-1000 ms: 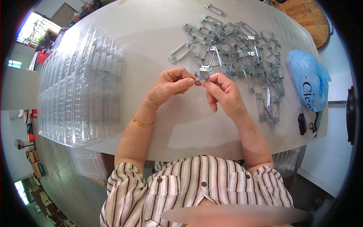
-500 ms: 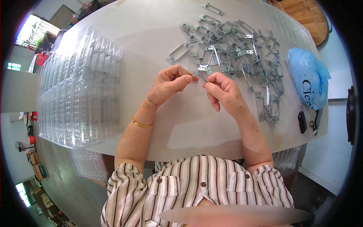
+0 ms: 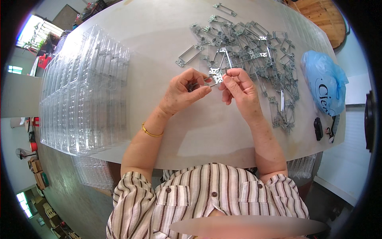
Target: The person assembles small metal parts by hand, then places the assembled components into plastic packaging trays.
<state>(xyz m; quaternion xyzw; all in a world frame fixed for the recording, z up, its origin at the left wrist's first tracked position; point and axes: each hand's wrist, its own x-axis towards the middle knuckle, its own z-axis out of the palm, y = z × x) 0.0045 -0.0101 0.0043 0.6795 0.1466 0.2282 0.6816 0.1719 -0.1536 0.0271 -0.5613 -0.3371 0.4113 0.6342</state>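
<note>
Near the front of a pile of grey metal brackets (image 3: 260, 73), both hands meet over the white table (image 3: 191, 137). In my left hand (image 3: 180, 95) is a slim metal bracket with a bright holed end plate (image 3: 218, 78), gripped between thumb and curled fingers; its other end is hidden in the palm. The thumb and forefinger of my right hand (image 3: 243, 95) are pinched together beside that plate. A thin grey metal piece (image 3: 226, 71) sticks up from this pinch. Whether it is separate from the bracket cannot be made out.
Stacked clear plastic trays (image 3: 83, 95) fill the table's left side. At the right lie a blue plastic bag (image 3: 324, 81) and a small black object (image 3: 318, 128). A single bracket (image 3: 225, 9) lies beyond the pile. A round wooden top (image 3: 322, 20) stands past the far right edge.
The bracket in my left hand has turned so its bright end plate now shows between the hands. My right hand has shifted slightly right and up, its fingers more curled.
</note>
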